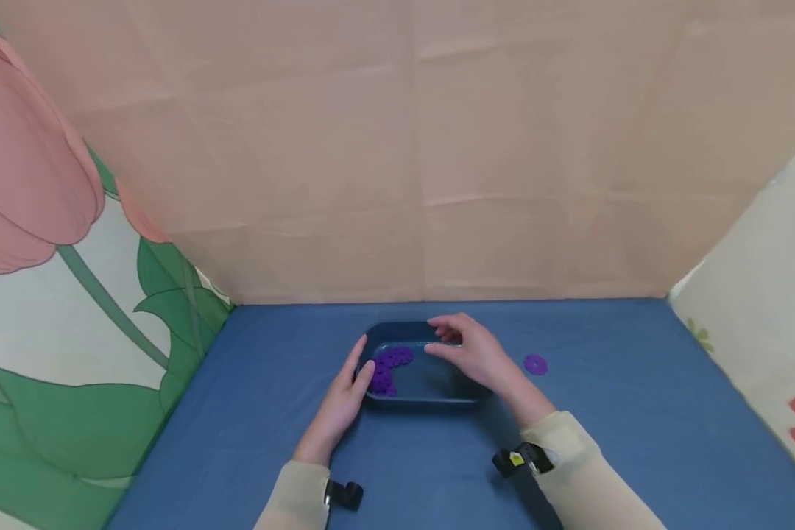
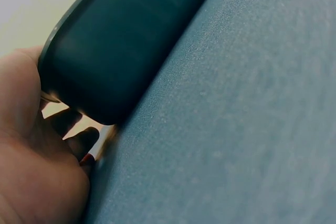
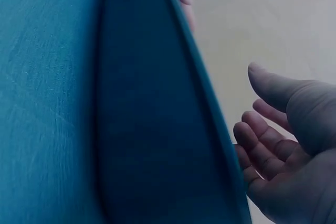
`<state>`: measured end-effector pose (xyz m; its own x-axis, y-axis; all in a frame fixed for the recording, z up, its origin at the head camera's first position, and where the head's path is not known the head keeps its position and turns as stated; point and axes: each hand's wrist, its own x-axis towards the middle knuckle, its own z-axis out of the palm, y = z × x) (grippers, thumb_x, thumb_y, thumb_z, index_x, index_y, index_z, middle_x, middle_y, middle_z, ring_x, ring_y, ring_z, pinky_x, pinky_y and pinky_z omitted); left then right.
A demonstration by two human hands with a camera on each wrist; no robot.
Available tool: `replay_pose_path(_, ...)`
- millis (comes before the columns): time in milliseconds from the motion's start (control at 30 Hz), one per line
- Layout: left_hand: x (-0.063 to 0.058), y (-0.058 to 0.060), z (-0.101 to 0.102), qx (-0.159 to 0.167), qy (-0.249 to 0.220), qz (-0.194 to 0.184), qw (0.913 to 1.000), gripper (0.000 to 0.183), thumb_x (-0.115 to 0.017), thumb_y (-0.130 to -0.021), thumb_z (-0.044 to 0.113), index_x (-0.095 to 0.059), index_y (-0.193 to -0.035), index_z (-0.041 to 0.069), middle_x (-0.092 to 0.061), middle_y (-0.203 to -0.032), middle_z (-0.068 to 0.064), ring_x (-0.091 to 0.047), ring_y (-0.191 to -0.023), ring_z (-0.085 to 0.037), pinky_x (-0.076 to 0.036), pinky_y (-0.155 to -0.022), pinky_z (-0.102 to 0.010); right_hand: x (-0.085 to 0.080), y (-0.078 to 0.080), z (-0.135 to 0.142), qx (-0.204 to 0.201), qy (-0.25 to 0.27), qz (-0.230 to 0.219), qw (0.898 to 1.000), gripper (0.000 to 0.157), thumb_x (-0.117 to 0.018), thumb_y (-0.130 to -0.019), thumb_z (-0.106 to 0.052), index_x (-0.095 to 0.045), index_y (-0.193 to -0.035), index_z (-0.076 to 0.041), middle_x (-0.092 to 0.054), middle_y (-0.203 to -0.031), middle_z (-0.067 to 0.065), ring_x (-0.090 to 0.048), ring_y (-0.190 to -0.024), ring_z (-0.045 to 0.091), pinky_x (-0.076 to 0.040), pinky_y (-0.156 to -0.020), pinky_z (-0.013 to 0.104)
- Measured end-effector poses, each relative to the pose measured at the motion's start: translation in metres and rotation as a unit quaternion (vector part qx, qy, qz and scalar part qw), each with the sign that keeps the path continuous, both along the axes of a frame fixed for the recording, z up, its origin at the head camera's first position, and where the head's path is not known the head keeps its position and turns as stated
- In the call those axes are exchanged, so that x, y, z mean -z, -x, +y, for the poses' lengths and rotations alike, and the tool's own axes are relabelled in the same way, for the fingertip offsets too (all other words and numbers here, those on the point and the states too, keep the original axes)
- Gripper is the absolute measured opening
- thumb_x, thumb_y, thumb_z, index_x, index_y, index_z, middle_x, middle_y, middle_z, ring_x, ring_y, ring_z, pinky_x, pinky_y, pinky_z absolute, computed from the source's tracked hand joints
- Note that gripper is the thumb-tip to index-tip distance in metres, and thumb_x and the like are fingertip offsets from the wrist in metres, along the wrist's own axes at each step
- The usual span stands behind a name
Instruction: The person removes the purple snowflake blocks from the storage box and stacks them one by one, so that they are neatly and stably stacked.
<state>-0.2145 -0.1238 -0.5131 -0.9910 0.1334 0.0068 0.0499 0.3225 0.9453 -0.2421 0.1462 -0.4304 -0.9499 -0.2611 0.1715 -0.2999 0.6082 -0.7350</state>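
Note:
A dark blue tray (image 1: 427, 404) stands on the blue cloth, and several small purple scalloped pieces (image 1: 392, 359) lie bunched along its left side. At the tray's left end, my left hand (image 1: 341, 394) holds the rim, thumb on the near side and fingers round the outer wall. In the left wrist view the hand (image 2: 37, 145) wraps the tray's corner. Over the right part of the tray hovers my right hand (image 1: 473, 353), thumb and fingers parted with nothing visible between them. The right wrist view shows this hand (image 3: 294, 156) beside the tray's rim, fingers loosely bent.
One round purple piece (image 1: 536, 364) with a small central hole lies on the cloth to the right of the tray. The blue-covered table (image 1: 271, 368) ends at a beige backdrop (image 1: 424, 184). Floral-printed panels (image 1: 73, 316) flank it.

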Motion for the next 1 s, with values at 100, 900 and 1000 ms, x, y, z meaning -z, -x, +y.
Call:
replay_pose_path(100,0.0,0.0,0.001,-0.003,0.004,-0.003,1.0,0.065,-0.043,-0.093,0.067,-0.021,-0.152,0.048,-0.019,-0.155,0.023,-0.015,-0.145,-0.013,-0.015,-0.115,-0.055,0.005,0.006,-0.009,-0.016,-0.008,-0.014,1.0,0.045,-0.073,-0.085,-0.046,-0.063,-0.125,-0.027,-0.061,-0.112,-0.003,-0.058,-0.102,0.015,-0.05,-0.09,0.039)
replay_pose_path(900,-0.001,0.004,-0.005,-0.007,0.001,0.006,1.0,0.063,-0.043,-0.093,0.068,-0.022,-0.15,0.051,-0.021,-0.157,0.018,-0.018,-0.146,-0.019,-0.015,-0.113,-0.061,0.04,0.038,-0.045,-0.05,-0.06,-0.06,0.995,0.047,-0.078,-0.084,-0.033,-0.065,-0.126,-0.015,-0.066,-0.105,0.003,-0.059,-0.094,0.017,-0.05,-0.085,0.038)
replay_pose_path(1000,-0.002,0.005,-0.006,-0.007,0.003,0.002,1.0,0.063,-0.043,-0.093,0.068,-0.022,-0.15,0.052,-0.021,-0.156,0.02,-0.018,-0.145,-0.018,-0.015,-0.113,-0.06,0.041,0.039,-0.046,-0.051,-0.073,-0.058,0.994,0.048,-0.078,-0.084,-0.034,-0.065,-0.126,-0.015,-0.065,-0.103,0.002,-0.058,-0.092,0.016,-0.05,-0.083,0.038)
